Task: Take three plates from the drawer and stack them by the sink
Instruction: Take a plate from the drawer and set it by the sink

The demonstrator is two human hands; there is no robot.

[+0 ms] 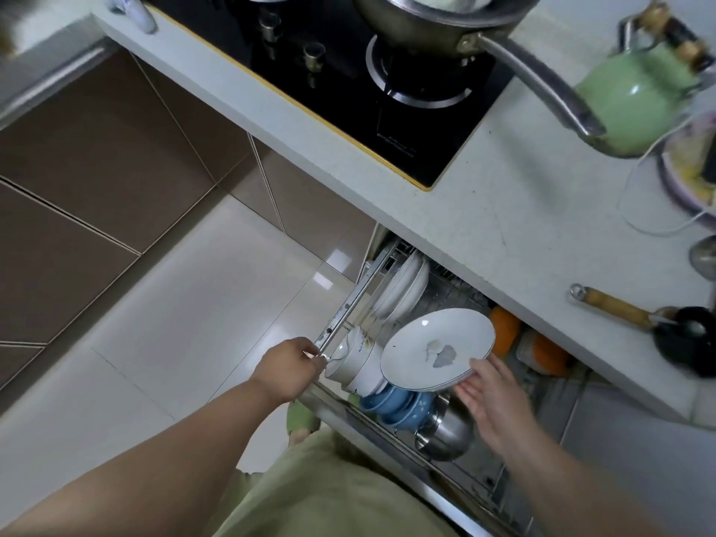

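Observation:
The drawer (350, 304) under the counter stands pulled out, a wire rack full of dishes. My right hand (490, 397) holds a white plate (438, 348) with a thin dark rim and a grey leaf print, lifted and tilted above the rack. My left hand (290, 366) grips the drawer's left metal rail at its front corner. More white plates (403, 288) stand upright on edge at the back left of the rack. The sink is out of view.
White bowls (354, 362), blue bowls (399, 406) and a steel pot (445, 432) fill the drawer's front. Orange items (503, 329) lie at its right. On the counter (503, 226) sit a black hob with a pan (438, 21), a green kettle (635, 98) and a wooden-handled ladle (620, 308).

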